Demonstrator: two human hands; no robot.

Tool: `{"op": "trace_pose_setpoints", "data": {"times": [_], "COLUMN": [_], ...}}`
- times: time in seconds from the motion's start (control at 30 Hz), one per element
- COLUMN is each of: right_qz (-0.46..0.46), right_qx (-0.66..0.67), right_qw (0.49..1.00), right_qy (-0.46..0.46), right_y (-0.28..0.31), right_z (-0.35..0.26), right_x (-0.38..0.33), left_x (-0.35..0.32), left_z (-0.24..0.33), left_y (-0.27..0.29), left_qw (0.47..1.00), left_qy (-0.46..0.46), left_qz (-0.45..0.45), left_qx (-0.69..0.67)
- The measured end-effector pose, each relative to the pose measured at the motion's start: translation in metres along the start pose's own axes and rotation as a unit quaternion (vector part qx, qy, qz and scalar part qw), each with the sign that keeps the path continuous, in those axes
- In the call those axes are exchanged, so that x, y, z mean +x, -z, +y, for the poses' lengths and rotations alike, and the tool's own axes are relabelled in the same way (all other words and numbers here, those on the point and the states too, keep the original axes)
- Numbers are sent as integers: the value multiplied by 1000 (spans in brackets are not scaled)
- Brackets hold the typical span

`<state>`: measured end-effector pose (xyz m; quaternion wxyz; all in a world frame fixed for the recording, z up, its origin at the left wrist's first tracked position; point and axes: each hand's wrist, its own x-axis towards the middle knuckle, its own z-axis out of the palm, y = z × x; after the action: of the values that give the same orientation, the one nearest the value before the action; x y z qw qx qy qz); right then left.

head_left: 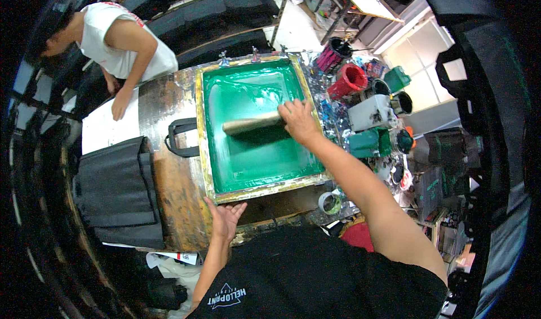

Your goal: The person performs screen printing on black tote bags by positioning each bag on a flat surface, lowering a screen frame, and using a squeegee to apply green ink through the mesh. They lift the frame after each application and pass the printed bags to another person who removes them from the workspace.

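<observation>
A printing screen [199,102] with a worn, yellowish frame lies on the table, its mesh coated in wet green ink [242,167]. My right hand [297,120] reaches across from the right, closed around one end of a wooden-handled squeegee [253,122]. The squeegee lies roughly crosswise over the middle of the mesh; its lower edge is in shadow. By the frame's near left corner is my left hand [225,219], palm turned up, thumb and fingers apart. Whether it touches the frame is unclear. A black bag handle [182,137] sticks out from under the screen's left side.
Black fabric bags [119,192] lie stacked on the wooden table [174,206] at left. A person [127,43] in white leans over the far left. Ink-stained containers, including a red bucket [346,81], crowd the right side. A tape roll [329,203] sits near the screen's right corner.
</observation>
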<state>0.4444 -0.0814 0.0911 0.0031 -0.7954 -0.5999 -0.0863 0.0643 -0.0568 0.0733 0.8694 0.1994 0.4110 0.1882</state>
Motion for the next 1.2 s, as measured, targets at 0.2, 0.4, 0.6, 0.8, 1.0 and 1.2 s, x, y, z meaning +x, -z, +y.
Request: {"op": "trace_pose_setpoints", "data": {"times": [0.2,0.4,0.6,0.8,1.0,1.2], "right_qz": [51,88,-25,76,109,168], "right_qx": [22,32,74,45,18,-36], "right_qw": [997,992,994,995,994,985], "right_qy": [56,87,79,35,5,-3], "right_y": [-52,-74,-28,-25,-39,-73], "right_z": [39,55,61,62,61,63], "right_x": [100,185,216,196,190,181], "left_x": [-2,4,32,41,78,201], "left_z": [-1,-8,-22,6,56,153], "left_y": [-10,-1,22,17,-9,-116], "left_qw": [996,994,987,971,886,502], "left_qy": [12,20,77,204,128,-558], "left_qz": [85,104,142,48,-104,9], "left_qx": [-4,1,18,118,433,661]}}
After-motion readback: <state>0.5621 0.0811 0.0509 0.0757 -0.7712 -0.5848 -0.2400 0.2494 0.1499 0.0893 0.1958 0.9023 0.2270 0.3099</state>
